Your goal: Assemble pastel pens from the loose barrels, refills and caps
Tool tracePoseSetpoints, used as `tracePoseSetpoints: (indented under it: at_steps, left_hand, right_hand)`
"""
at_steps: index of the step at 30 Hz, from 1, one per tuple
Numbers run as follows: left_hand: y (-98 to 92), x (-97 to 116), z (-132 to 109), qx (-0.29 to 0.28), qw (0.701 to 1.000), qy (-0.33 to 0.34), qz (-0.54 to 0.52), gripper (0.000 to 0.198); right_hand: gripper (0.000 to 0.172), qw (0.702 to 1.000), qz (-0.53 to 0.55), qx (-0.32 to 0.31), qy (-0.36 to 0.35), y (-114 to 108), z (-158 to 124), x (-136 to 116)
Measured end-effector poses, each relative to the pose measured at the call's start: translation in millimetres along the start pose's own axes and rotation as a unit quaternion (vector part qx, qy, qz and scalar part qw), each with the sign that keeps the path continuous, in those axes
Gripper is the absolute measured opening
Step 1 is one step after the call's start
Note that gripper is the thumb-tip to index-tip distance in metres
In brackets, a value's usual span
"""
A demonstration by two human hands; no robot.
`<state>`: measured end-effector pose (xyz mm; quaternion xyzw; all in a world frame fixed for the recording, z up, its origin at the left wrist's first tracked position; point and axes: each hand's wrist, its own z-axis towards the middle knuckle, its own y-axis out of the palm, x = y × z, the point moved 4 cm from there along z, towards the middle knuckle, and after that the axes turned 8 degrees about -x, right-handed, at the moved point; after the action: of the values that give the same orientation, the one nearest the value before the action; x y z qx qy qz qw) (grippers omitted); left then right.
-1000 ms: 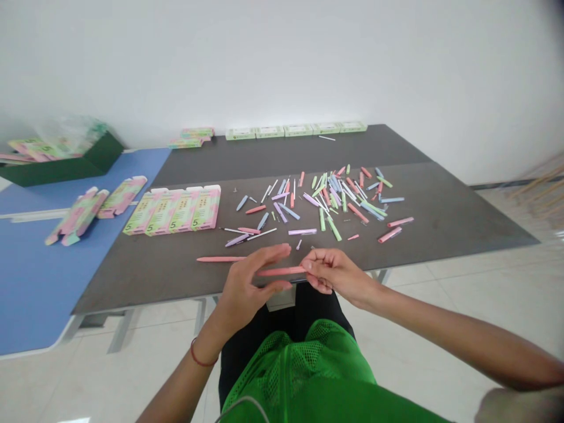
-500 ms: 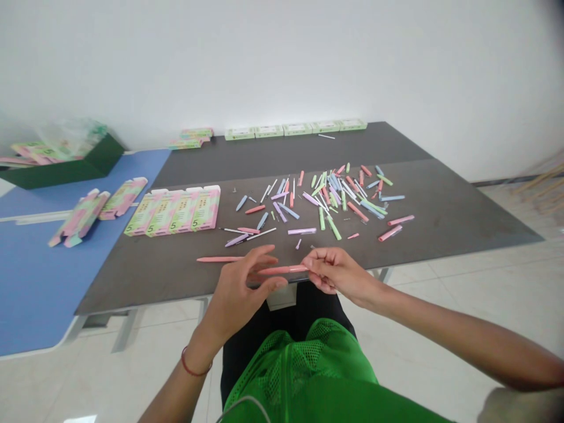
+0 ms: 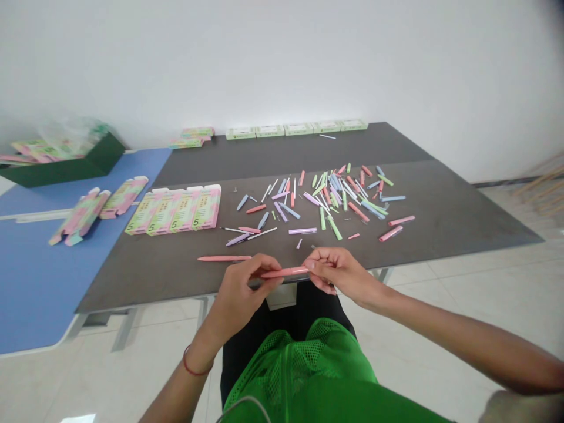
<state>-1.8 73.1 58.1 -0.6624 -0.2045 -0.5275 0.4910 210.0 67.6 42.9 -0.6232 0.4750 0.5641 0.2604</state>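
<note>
A pink pen [image 3: 291, 271] lies level between my hands, just above the table's front edge. Its right end is pinched in my right hand [image 3: 328, 270], whose fingers are curled. My left hand [image 3: 242, 288] has its index finger and thumb closed around the pen's pointed left part. Behind my left hand, another pink pen [image 3: 222, 258] rests on the table, its right end partly hidden by my fingers. Beyond my hands are a purple barrel piece [image 3: 302, 231] and a small purple tip piece [image 3: 299, 244].
Loose pen parts in several colours [image 3: 335, 197] are scattered over the dark table [image 3: 176, 276]. Cartons [image 3: 183, 214] lie in a row on the left, with white-green boxes [image 3: 297, 128] along the wall. A dark green bin [image 3: 66, 170] stands on the blue table [image 3: 30, 282].
My left thumb and fingers have come together on the pink pen, where before they were spread around it. My right hand has kept its pinch almost in place.
</note>
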Motion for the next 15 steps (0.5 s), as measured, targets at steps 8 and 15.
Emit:
tracePoseSetpoints:
  at_steps: [8,15]
  left_hand:
    - [5.2,-3.8,-1.3,0.019,1.000,-0.009,-0.018,0.024]
    - [7.5,-5.7,-3.8,0.023,0.997,-0.023,-0.073,0.027]
  right_hand:
    - [0.044,1.000,-0.019,-0.002,-0.006,-0.2,-0.4,-1.5]
    - [0.045,1.000,-0.026,0.003,-0.012,-0.2,-1.7,-2.2]
